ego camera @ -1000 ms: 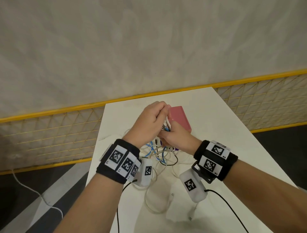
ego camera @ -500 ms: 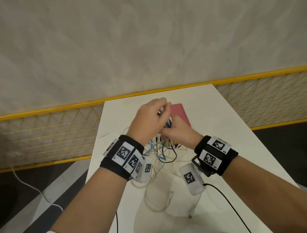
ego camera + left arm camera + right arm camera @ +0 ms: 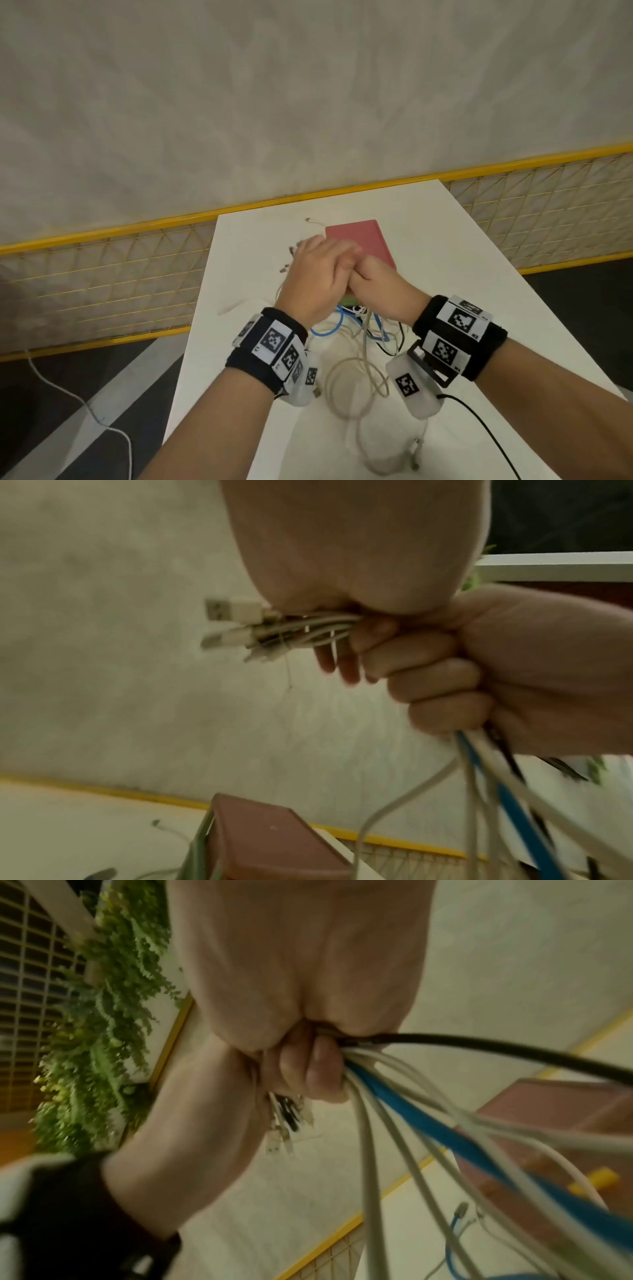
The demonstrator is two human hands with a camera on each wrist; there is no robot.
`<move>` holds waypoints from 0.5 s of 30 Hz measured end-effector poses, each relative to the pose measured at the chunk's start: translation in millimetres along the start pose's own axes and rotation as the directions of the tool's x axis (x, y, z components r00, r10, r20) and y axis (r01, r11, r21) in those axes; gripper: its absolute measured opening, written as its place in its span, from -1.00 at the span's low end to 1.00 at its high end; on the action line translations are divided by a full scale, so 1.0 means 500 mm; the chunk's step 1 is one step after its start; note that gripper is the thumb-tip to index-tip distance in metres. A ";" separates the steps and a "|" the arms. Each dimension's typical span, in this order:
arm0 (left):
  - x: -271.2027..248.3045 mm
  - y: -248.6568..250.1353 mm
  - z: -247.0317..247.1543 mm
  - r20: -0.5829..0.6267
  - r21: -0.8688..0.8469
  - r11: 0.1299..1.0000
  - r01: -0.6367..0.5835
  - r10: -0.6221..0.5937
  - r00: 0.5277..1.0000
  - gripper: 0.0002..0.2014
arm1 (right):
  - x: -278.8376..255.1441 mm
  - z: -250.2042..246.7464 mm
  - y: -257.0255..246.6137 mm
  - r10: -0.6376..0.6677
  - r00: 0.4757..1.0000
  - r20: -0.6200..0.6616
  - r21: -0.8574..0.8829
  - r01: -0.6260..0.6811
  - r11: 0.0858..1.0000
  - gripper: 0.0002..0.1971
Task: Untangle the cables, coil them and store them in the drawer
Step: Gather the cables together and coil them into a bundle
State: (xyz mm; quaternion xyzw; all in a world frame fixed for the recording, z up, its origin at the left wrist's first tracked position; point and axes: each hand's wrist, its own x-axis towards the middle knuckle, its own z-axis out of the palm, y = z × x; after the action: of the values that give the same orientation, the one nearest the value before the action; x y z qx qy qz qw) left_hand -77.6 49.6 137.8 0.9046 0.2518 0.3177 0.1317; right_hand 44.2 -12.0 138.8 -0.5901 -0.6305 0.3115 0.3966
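Note:
Several tangled cables, white, blue and black, hang as a bundle (image 3: 356, 329) from my two hands above the white table (image 3: 462, 274). My right hand (image 3: 373, 284) is a fist round the bundle (image 3: 428, 1123), with its fingers (image 3: 308, 1069) curled tight. Pressed against it, my left hand (image 3: 318, 270) grips the plug ends (image 3: 240, 623), which stick out past its palm. Loose white loops (image 3: 356, 383) lie on the table under my wrists. Behind my hands a pink box (image 3: 359, 236) with a greenish front sits on the table; no open drawer shows.
A loose plug end (image 3: 310, 220) lies on the table left of the box. A yellow-framed mesh fence (image 3: 102, 274) runs behind the table. The floor drops away at both long edges, and a white cord (image 3: 85, 407) lies on it at the left.
My left hand, whose fingers were picking at the cables, has closed over the bundle beside my right fist. Both hands sit a little lower, and the plug ends now stick out left.

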 end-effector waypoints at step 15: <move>0.048 -0.001 -0.064 -0.254 -0.273 0.916 0.294 -0.364 0.896 -0.62 | 0.003 -0.034 -0.020 -0.017 0.973 0.231 0.399 -0.079 0.914 -0.56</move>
State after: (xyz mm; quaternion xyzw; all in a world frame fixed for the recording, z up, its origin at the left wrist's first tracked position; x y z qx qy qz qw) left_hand -82.4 65.6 174.2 0.7686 0.3811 0.4508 0.2466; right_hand 53.9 -13.0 155.8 -0.4651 -0.5842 0.5077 0.4297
